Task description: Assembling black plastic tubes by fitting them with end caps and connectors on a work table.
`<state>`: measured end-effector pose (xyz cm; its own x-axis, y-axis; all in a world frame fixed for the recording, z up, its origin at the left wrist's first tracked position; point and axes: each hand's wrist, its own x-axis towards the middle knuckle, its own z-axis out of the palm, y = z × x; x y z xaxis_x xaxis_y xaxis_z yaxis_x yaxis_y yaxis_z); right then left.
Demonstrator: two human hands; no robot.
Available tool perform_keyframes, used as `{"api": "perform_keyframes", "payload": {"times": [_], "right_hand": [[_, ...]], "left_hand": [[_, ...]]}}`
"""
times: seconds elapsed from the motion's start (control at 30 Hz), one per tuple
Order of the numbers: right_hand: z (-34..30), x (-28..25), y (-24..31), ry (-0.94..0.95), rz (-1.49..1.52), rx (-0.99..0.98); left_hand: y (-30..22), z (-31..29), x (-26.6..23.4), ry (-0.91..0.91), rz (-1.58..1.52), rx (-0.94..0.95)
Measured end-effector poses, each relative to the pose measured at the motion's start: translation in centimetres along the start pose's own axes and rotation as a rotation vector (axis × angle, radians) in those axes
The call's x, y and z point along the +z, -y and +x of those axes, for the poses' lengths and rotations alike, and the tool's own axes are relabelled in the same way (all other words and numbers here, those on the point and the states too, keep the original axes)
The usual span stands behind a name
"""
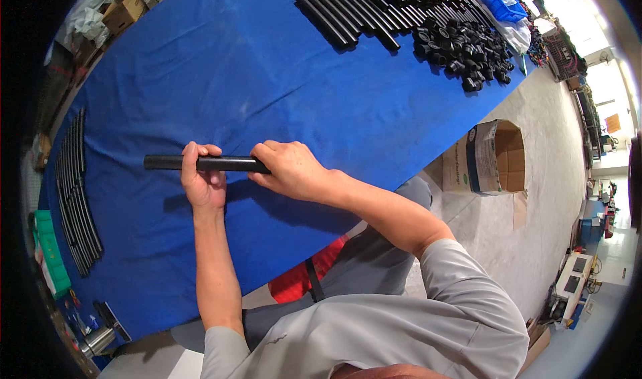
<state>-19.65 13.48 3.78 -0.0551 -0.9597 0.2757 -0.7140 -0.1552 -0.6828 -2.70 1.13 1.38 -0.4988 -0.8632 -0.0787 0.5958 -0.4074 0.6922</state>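
Observation:
A black tube [231, 164] lies crosswise in both my hands above the blue cloth. My left hand [202, 178] wraps its fingers and thumb round the tube left of its middle, so the tube's left end sticks out past it. My right hand [291, 168] closes over the right end and hides that end. Small black caps or fittings [465, 48] lie heaped at the far right of the cloth. Beside that heap, many black tubes [361, 8] lie in rows at the far edge. Another row of black tubes [79, 192] lies at the left edge.
The table's blue cloth [267, 98] is slightly wrinkled. An open cardboard box [478, 158] stands on the floor to the right. At the far right corner is a blue bin [496, 1]. A green tray [52, 253] and a metal cylinder [98, 341] are at the left.

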Motion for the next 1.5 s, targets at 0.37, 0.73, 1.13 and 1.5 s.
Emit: {"api": "perform_keyframes", "payload": {"times": [0.37,0.73,1.13,1.5], "right_hand": [[0.6,-1.7,0.0,0.167,0.222,0.115],[0.3,-0.5,-0.5,0.058,0.020,-0.084],[0.5,-0.9,-0.1,0.119,-0.001,-0.051],[0.2,-1.1,-0.5,-0.018,-0.071,-0.110]], "left_hand": [[-0.2,-0.2,-0.1,0.212,-0.028,-0.098],[0.0,0.1,-0.7,0.143,-0.028,-0.100],[-0.1,0.1,-0.9,0.128,-0.029,-0.107],[0.0,0.2,-0.8,0.104,-0.049,-0.097]]}}
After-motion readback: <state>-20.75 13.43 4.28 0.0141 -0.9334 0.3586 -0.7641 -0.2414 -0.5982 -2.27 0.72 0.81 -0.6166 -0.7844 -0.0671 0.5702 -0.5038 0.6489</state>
